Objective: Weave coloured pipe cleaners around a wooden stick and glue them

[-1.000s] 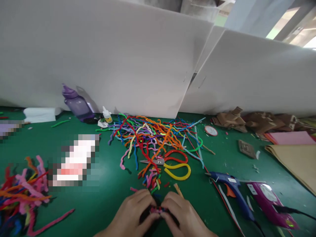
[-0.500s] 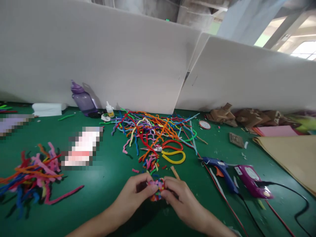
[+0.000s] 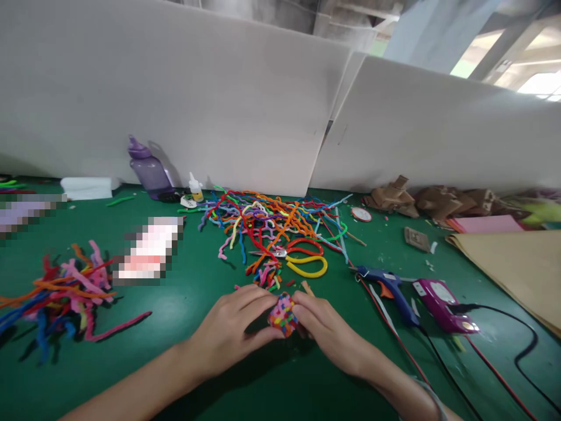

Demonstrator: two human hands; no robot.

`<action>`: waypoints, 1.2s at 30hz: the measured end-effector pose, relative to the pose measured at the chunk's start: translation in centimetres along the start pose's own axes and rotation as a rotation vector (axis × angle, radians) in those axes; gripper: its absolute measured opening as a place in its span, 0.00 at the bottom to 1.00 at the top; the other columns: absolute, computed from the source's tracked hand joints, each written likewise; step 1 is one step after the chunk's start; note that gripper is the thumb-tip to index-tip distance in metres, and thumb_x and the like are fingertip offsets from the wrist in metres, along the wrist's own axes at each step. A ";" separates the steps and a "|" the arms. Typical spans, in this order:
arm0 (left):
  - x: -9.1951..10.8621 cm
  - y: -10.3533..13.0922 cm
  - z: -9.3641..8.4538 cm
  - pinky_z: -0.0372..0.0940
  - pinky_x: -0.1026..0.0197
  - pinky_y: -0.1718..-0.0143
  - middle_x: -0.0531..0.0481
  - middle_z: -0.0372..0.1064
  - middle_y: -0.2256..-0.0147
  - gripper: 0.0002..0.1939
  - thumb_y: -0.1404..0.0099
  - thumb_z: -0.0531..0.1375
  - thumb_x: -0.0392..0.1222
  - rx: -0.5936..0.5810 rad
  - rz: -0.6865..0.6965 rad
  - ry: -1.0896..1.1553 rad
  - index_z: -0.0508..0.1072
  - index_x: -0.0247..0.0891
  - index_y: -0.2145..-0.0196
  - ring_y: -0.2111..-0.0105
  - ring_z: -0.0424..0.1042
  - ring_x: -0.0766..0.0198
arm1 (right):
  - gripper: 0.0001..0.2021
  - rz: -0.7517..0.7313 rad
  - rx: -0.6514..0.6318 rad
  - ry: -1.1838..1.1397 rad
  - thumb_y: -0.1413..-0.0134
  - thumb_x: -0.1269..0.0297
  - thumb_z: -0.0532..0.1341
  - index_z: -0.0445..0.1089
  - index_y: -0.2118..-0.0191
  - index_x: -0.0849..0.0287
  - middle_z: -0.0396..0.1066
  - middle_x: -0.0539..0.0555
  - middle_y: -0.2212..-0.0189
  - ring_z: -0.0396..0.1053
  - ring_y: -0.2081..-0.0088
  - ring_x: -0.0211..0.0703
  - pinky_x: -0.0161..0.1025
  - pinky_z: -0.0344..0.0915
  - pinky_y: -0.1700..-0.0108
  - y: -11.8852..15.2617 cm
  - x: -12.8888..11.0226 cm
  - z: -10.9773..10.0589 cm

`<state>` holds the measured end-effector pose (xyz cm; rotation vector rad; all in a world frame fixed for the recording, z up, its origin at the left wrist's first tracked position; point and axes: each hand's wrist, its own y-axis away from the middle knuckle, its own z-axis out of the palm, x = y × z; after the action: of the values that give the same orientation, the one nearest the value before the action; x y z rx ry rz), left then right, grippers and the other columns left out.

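Leftmost, a heap of fuzzy stems (image 3: pixel 72 292) sprawls on the green table (image 3: pixel 175 316), limp and bent, below a smooth white roll (image 3: pixel 90 188). A translucent purple bottle (image 3: pixel 151 175) leans near a small glue bottle (image 3: pixel 196 191), with a pixelated panel (image 3: pixel 151 248) lower down. The left hand (image 3: pixel 232 318) pinches one side of a knobbly multicoloured piece (image 3: pixel 283 316), thumb below and fingers above; it sits between both hands at the table's near middle. Just beyond, short clippings (image 3: pixel 267 275), scissors (image 3: pixel 280 254) with red and yellow loop handles, and a tangle of long fluffy strands (image 3: pixel 263 219) crowd the space. The right hand (image 3: pixel 328 330) grips the other side. Farther right lie a blue glue gun (image 3: pixel 392 286), a glossy magenta box (image 3: pixel 442 304) with a black cable (image 3: pixel 532 333), and folded brown paper (image 3: pixel 512 272).
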<state>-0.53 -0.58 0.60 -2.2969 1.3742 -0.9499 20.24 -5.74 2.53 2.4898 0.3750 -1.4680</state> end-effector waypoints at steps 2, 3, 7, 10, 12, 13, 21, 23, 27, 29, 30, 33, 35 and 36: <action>-0.1 0.2 0.4 0.70 0.59 0.56 0.46 0.74 0.62 0.14 0.36 0.59 0.46 0.040 0.031 -0.052 0.70 0.36 0.55 0.62 0.74 0.61 | 0.15 0.002 -0.018 -0.016 0.34 0.58 0.46 0.57 0.71 0.58 0.57 0.45 0.77 0.58 0.72 0.34 0.33 0.57 0.68 -0.1 0.1 0.1; -0.1 0.3 0.5 0.70 0.58 0.55 0.45 0.74 0.62 0.15 0.36 0.59 0.46 0.051 0.038 -0.073 0.70 0.36 0.54 0.61 0.74 0.61 | 0.15 0.009 -0.029 -0.032 0.34 0.58 0.46 0.58 0.71 0.58 0.58 0.45 0.77 0.59 0.72 0.34 0.32 0.57 0.69 -0.2 0.2 0.2; -0.1 0.6 0.9 0.68 0.55 0.52 0.40 0.71 0.53 0.30 0.39 0.61 0.52 -0.004 0.040 -0.137 0.62 0.35 0.44 0.53 0.71 0.55 | 0.16 0.065 -0.081 -0.137 0.35 0.55 0.47 0.59 0.71 0.58 0.59 0.45 0.77 0.58 0.75 0.32 0.31 0.56 0.73 -0.3 0.9 0.5; 0.0 0.7 1.0 0.69 0.57 0.53 0.42 0.71 0.54 0.26 0.38 0.61 0.48 -0.041 0.072 -0.114 0.64 0.37 0.46 0.55 0.72 0.58 | 0.15 0.063 -0.107 -0.174 0.36 0.55 0.49 0.61 0.69 0.59 0.59 0.45 0.77 0.58 0.75 0.32 0.30 0.56 0.72 -0.3 1.1 0.6; 0.1 0.6 1.0 0.70 0.58 0.55 0.42 0.72 0.57 0.21 0.38 0.61 0.47 -0.021 0.049 -0.088 0.67 0.36 0.50 0.57 0.73 0.59 | 0.15 0.063 -0.119 -0.231 0.36 0.55 0.49 0.61 0.69 0.59 0.60 0.45 0.77 0.58 0.75 0.32 0.30 0.56 0.73 -0.3 1.0 0.5; 0.1 0.5 1.0 0.70 0.58 0.56 0.42 0.72 0.58 0.20 0.39 0.61 0.48 -0.010 0.026 -0.075 0.67 0.36 0.51 0.58 0.73 0.58 | 0.16 0.066 -0.130 -0.275 0.36 0.54 0.48 0.61 0.69 0.60 0.61 0.46 0.77 0.58 0.75 0.31 0.30 0.56 0.73 -0.3 0.8 0.4; 0.1 1.0 0.9 0.69 0.58 0.57 0.42 0.73 0.60 0.20 0.39 0.62 0.46 0.061 0.064 -0.098 0.66 0.35 0.53 0.59 0.73 0.58 | 0.06 0.155 -0.189 -0.436 0.42 0.66 0.51 0.63 0.66 0.61 0.65 0.47 0.76 0.62 0.76 0.30 0.26 0.54 0.79 -0.2 -0.1 0.5; 0.0 1.4 1.0 0.69 0.59 0.56 0.43 0.74 0.61 0.21 0.40 0.62 0.46 0.073 0.139 -0.165 0.66 0.35 0.52 0.60 0.73 0.59 | 0.06 0.180 -0.186 -0.400 0.44 0.71 0.51 0.64 0.66 0.60 0.66 0.46 0.77 0.61 0.79 0.30 0.25 0.54 0.80 -0.1 0.0 0.7; -0.1 1.8 0.9 0.69 0.61 0.56 0.44 0.75 0.62 0.20 0.39 0.61 0.47 0.070 0.207 -0.236 0.67 0.36 0.52 0.61 0.75 0.60 | 0.08 0.190 -0.138 -0.342 0.48 0.74 0.51 0.66 0.65 0.59 0.68 0.45 0.76 0.57 0.82 0.27 0.25 0.53 0.81 0.0 0.5 1.1; 0.0 1.7 0.8 0.70 0.61 0.58 0.44 0.75 0.63 0.19 0.38 0.60 0.48 0.085 0.200 -0.235 0.67 0.35 0.53 0.62 0.75 0.60 | 0.07 0.210 -0.156 -0.344 0.48 0.72 0.52 0.66 0.64 0.59 0.69 0.45 0.76 0.55 0.84 0.27 0.25 0.51 0.83 0.0 0.7 1.2; 0.0 1.6 0.8 0.70 0.61 0.58 0.44 0.75 0.63 0.19 0.38 0.60 0.48 0.092 0.197 -0.232 0.67 0.35 0.53 0.63 0.75 0.60 | 0.07 0.220 -0.171 -0.346 0.47 0.70 0.53 0.66 0.64 0.59 0.69 0.45 0.76 0.54 0.84 0.27 0.25 0.50 0.84 -0.1 0.8 1.3; 0.2 1.2 0.8 0.70 0.60 0.59 0.43 0.75 0.63 0.18 0.37 0.60 0.46 0.064 0.201 -0.240 0.67 0.33 0.53 0.62 0.75 0.59 | 0.07 0.181 -0.148 -0.317 0.46 0.70 0.53 0.67 0.65 0.59 0.68 0.45 0.77 0.59 0.82 0.29 0.26 0.56 0.80 -0.3 0.8 1.4; 0.4 0.8 0.9 0.70 0.60 0.61 0.42 0.75 0.62 0.17 0.36 0.58 0.43 0.006 0.217 -0.250 0.66 0.32 0.52 0.63 0.75 0.59 | 0.08 0.096 -0.093 -0.220 0.47 0.73 0.53 0.69 0.68 0.59 0.67 0.46 0.77 0.63 0.77 0.31 0.28 0.60 0.74 -0.5 0.7 1.0; 0.4 0.7 1.0 0.71 0.59 0.61 0.42 0.75 0.62 0.17 0.35 0.58 0.42 -0.018 0.212 -0.253 0.66 0.32 0.51 0.62 0.75 0.59 | 0.07 0.058 -0.055 -0.150 0.48 0.73 0.54 0.69 0.69 0.59 0.67 0.46 0.77 0.64 0.75 0.32 0.29 0.60 0.72 -0.6 0.6 0.6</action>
<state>-0.21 -1.35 -0.36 -2.1423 1.4814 -0.5631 19.82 -5.29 1.67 2.3110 0.3091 -1.5863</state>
